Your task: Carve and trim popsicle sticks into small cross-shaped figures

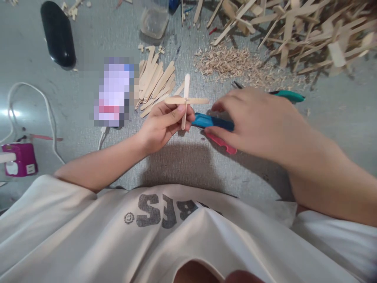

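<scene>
My left hand [165,122] pinches a cross of two wooden craft sticks [186,88] between thumb and fingers, above the table. One stick points away from me and the other lies crosswise. My right hand [259,122] hovers over the table to the right, its thumb and fingers apart. Between them lies a blue tool [215,121], perhaps a cutter, whose left end sits beside my left fingertips. A pink-red tool or handle [221,142] shows below my right thumb. Beyond my right hand, a teal handle [287,95] sticks out, with a dark pointed tip on the other side.
Loose craft sticks [156,80] lie behind my left hand, beside a blurred phone [113,94] on a cable. Wood chips [232,63] and a heap of joined sticks [294,31] fill the back right. A clear container [154,21], black case [58,33] and purple box [20,159] stand around.
</scene>
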`<move>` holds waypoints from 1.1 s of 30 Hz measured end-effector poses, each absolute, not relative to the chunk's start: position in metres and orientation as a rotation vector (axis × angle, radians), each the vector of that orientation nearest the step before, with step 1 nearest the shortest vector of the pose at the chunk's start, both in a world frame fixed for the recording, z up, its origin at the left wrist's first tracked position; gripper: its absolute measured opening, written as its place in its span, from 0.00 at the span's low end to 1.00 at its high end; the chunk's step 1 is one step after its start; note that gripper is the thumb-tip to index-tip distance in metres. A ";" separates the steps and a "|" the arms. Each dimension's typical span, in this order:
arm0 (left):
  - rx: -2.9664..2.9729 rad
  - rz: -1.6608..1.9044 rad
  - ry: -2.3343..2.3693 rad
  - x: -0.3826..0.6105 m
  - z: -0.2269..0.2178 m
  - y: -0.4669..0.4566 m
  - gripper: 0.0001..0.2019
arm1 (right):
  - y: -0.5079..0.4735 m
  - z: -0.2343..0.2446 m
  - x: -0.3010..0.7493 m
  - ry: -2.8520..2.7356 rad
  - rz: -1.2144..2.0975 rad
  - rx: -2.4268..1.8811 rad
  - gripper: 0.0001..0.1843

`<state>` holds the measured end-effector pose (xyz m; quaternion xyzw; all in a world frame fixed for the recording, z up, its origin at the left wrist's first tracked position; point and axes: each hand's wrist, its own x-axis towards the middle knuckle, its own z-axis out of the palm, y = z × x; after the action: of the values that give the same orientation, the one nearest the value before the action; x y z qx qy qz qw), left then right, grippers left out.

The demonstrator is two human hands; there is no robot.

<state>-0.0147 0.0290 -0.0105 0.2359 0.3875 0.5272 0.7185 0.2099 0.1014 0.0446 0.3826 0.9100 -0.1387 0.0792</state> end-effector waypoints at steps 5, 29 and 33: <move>0.557 1.217 0.886 -0.013 -0.008 0.024 0.20 | 0.101 0.035 0.204 2.613 -0.511 1.099 0.15; 0.413 1.169 0.979 -0.016 -0.006 0.023 0.25 | 0.094 -0.013 0.216 3.317 -0.717 1.159 0.27; 0.441 1.176 0.923 -0.016 -0.007 0.022 0.25 | 0.094 -0.013 0.216 3.354 -0.487 1.197 0.31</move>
<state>-0.0158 0.0218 -0.0071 0.1987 0.4161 0.5304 0.7114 0.2162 0.0943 -0.0127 0.3246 0.9093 -0.1319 -0.2245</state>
